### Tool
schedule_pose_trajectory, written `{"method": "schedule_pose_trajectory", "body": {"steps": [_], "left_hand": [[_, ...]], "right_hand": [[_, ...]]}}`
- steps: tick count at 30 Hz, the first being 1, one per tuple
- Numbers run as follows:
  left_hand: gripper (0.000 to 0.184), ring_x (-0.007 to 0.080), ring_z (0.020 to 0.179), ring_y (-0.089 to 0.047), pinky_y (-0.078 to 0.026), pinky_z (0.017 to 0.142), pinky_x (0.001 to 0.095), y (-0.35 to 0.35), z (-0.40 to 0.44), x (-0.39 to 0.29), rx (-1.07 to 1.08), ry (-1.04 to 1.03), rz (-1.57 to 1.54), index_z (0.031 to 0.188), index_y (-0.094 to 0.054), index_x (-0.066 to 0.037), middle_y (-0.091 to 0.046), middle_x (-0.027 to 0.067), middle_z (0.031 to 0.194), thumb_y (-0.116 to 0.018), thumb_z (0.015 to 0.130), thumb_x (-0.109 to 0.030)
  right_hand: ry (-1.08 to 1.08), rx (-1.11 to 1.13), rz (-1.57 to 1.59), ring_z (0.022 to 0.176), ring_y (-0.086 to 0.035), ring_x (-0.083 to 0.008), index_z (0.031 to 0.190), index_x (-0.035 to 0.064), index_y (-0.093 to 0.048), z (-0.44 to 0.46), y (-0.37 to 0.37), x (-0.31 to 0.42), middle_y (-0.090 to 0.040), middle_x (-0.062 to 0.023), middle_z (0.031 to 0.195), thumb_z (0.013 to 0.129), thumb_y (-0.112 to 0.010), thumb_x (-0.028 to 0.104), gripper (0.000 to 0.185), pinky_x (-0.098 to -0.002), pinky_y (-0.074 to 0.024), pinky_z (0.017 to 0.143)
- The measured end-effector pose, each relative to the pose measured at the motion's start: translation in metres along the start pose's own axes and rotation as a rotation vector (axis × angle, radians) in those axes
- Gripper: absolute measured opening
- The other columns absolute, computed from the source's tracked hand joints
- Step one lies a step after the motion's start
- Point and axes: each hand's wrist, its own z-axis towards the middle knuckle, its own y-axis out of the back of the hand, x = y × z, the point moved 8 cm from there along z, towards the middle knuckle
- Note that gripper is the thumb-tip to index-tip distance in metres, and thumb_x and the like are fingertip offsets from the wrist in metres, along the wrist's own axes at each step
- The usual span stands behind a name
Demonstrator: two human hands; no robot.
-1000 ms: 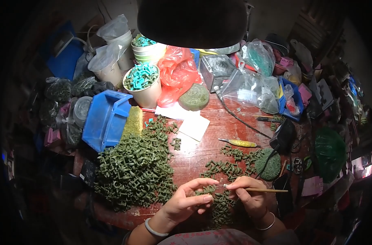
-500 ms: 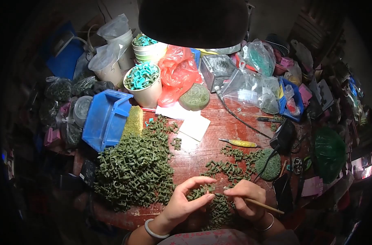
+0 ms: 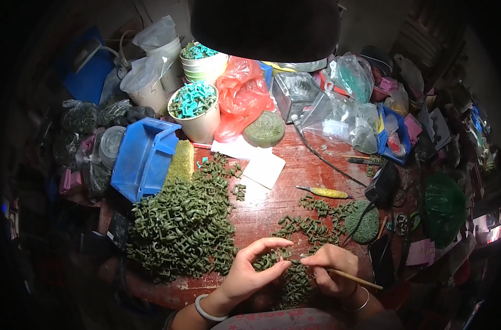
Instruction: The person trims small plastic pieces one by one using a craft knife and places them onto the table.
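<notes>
Now, at the near side of the red tabletop (image 3: 256, 220), a slim wooden-handled tool (image 3: 356, 279) was gripped in the right hand (image 3: 335, 265), its shaft angled out past the palm! By the left hand (image 3: 252, 270), thumb and forefinger were held curved and apart; whether anything was pinched behind them could not be told. Below and between both hands, small green bracket-like pieces (image 3: 295, 289) were spread, with more strewn towards a round green pad (image 3: 369, 231). Over on the left, a great heap (image 3: 179, 236) of them was piled before a blue plastic bin (image 3: 142, 159), and beyond the right hand a yellow-handled tool (image 3: 330, 192) was seen lying flat.
</notes>
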Motion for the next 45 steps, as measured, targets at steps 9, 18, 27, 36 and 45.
{"method": "schedule_pose_trajectory", "body": {"steps": [9, 18, 27, 36, 45], "left_hand": [[0.036, 0.0134, 0.096, -0.065, -0.056, 0.069, 0.0247, 0.000, -0.001, 0.004, 0.011, 0.115, -0.121, 0.126, -0.057, -0.002, -0.062, 0.0097, 0.117, -0.066, 0.092, 0.002], [0.008, 0.0234, 0.097, -0.069, -0.061, 0.073, 0.0357, 0.001, 0.004, 0.028, 0.089, 0.234, -0.679, 0.101, -0.064, -0.005, -0.069, 0.0117, 0.103, -0.064, 0.099, -0.013], [0.009, 0.0186, 0.086, -0.070, -0.058, 0.065, 0.0310, 0.007, 0.003, 0.043, 0.004, 0.348, -0.612, 0.104, -0.065, -0.007, -0.070, 0.0083, 0.097, -0.067, 0.096, -0.012], [0.028, 0.0151, 0.094, -0.068, -0.053, 0.087, 0.0274, -0.002, 0.005, 0.020, 0.080, 0.160, -0.091, 0.119, -0.064, 0.000, -0.070, 0.0081, 0.108, -0.069, 0.091, 0.001], [0.034, 0.0184, 0.093, -0.070, -0.057, 0.077, 0.0313, -0.001, 0.005, 0.030, 0.077, 0.234, -0.392, 0.126, -0.057, -0.003, -0.069, 0.0096, 0.101, -0.067, 0.093, 0.000]], "right_hand": [[-0.189, -0.301, -0.280, 0.070, -0.068, -0.0235, 0.108, -0.0019, -0.067, 0.002, 0.016, -0.026, -0.068, -0.0133, 0.082, 0.090, -0.063, -0.005, 0.018, -0.0306, -0.0540, 0.064], [-0.047, -0.011, -0.601, 0.094, -0.060, -0.0316, 0.103, 0.0034, -0.067, 0.015, -0.008, -0.041, -0.067, -0.0116, 0.097, 0.075, -0.076, -0.001, 0.030, -0.0399, -0.0493, 0.084], [-0.027, -0.130, -0.401, 0.081, -0.061, -0.0299, 0.091, 0.0049, -0.067, 0.013, 0.007, -0.027, -0.065, -0.0091, 0.083, 0.073, -0.073, -0.005, 0.021, -0.0381, -0.0499, 0.075], [-0.029, 0.135, 0.017, 0.079, -0.066, -0.0242, 0.099, 0.0040, -0.070, 0.011, -0.004, -0.014, -0.071, -0.0072, 0.090, 0.077, -0.073, -0.005, 0.025, -0.0336, -0.0522, 0.072], [-0.104, -0.086, 0.067, 0.080, -0.065, -0.0224, 0.113, -0.0004, -0.068, 0.001, 0.012, -0.014, -0.066, -0.0106, 0.090, 0.092, -0.072, 0.010, 0.023, -0.0307, -0.0515, 0.070]]}}
